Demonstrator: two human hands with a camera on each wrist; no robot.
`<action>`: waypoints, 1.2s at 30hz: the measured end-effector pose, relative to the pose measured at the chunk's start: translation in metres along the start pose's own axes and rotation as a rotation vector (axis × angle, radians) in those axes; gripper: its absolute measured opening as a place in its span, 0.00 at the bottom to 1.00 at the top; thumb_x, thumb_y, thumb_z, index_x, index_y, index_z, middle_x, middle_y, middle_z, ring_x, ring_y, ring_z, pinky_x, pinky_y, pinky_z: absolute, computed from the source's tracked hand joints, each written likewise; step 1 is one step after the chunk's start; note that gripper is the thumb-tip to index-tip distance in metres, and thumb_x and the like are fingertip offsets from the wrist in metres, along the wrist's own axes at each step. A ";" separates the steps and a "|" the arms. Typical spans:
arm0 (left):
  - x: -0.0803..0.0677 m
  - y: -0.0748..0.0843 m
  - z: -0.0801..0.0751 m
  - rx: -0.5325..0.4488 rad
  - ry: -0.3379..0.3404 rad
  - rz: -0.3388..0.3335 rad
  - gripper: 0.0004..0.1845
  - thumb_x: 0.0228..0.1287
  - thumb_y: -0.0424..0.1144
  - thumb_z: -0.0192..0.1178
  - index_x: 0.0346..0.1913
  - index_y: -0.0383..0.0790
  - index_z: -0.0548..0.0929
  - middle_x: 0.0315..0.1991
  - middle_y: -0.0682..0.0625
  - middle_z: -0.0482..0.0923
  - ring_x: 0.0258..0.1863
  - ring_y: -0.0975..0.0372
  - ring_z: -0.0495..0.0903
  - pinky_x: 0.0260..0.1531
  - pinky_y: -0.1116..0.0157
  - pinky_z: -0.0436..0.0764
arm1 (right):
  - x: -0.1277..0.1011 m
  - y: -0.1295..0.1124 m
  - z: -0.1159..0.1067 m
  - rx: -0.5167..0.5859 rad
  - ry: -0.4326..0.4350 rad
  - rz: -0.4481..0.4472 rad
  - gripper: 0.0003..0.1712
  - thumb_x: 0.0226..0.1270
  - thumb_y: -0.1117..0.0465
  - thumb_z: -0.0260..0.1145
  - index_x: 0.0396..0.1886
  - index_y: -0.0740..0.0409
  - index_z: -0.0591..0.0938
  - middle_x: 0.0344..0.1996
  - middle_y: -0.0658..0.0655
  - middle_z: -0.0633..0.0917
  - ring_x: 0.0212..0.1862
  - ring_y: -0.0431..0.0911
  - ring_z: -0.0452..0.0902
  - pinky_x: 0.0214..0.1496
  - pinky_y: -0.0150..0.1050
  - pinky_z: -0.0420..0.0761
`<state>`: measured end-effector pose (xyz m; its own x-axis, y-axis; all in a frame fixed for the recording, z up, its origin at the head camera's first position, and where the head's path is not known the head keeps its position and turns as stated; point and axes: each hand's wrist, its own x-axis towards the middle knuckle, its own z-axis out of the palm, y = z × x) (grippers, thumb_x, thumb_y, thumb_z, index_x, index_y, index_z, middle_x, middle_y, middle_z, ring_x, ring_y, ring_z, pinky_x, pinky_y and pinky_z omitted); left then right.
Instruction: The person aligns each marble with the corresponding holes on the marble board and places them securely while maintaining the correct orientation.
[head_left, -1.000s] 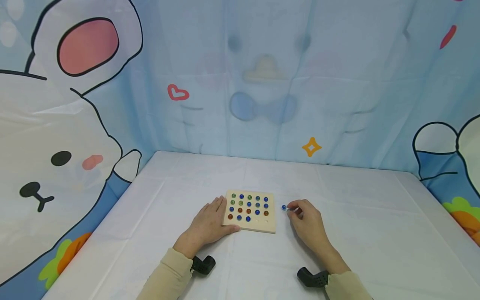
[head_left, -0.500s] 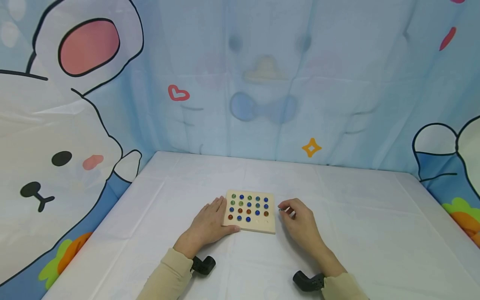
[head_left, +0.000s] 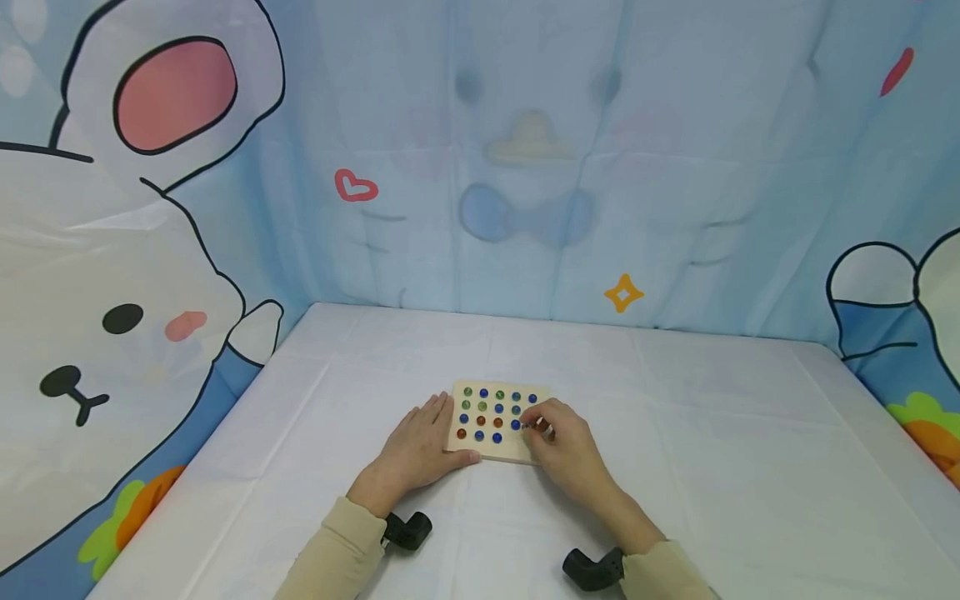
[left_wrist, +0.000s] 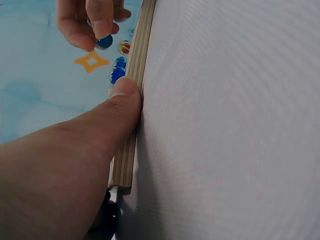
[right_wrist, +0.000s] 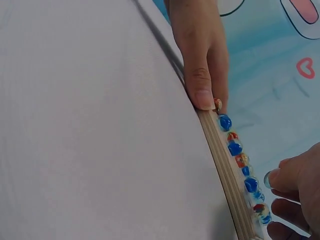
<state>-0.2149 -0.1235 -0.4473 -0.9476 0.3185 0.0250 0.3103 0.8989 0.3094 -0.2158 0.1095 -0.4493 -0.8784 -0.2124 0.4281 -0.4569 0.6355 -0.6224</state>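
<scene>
A square wooden board (head_left: 497, 452) lies on the white table, its dimples filled with several blue, green and orange marbles (head_left: 498, 408). My left hand (head_left: 438, 433) rests flat at the board's left side, and its thumb (left_wrist: 120, 100) presses on the board's near edge (left_wrist: 131, 125). Over the right front part of the board, my right hand (head_left: 529, 426) pinches a blue marble (left_wrist: 104, 41) between thumb and forefinger just above the surface. In the right wrist view the board's edge (right_wrist: 225, 165) shows a row of marbles, with the left hand (right_wrist: 200, 65) behind it.
A white cloth (head_left: 720, 433) covers the table. Blue cartoon backdrops close it in at the left, back (head_left: 525, 167) and right. Black wrist mounts (head_left: 408, 529) (head_left: 592, 571) sit near the front edge.
My right hand has carried the blue marble leftward from the table beside the board to above the board's right front part. The left hand and board have stayed still.
</scene>
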 end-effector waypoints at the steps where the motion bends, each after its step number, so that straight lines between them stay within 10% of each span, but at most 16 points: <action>1: 0.000 0.000 0.000 -0.001 0.003 0.003 0.52 0.64 0.66 0.59 0.76 0.30 0.55 0.77 0.38 0.56 0.77 0.48 0.56 0.75 0.50 0.60 | 0.000 -0.002 0.001 0.005 -0.009 -0.001 0.10 0.60 0.74 0.68 0.37 0.58 0.84 0.34 0.50 0.83 0.37 0.40 0.74 0.37 0.30 0.78; 36: 0.000 -0.001 0.001 0.001 0.012 0.012 0.52 0.64 0.65 0.59 0.76 0.28 0.56 0.76 0.37 0.57 0.77 0.47 0.58 0.75 0.49 0.61 | -0.008 -0.006 0.015 -0.055 -0.067 0.013 0.10 0.61 0.72 0.70 0.36 0.52 0.84 0.34 0.43 0.79 0.35 0.37 0.70 0.36 0.28 0.77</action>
<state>-0.2151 -0.1237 -0.4484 -0.9448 0.3253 0.0399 0.3213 0.8953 0.3085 -0.2081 0.0965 -0.4590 -0.8927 -0.2515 0.3740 -0.4383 0.6779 -0.5902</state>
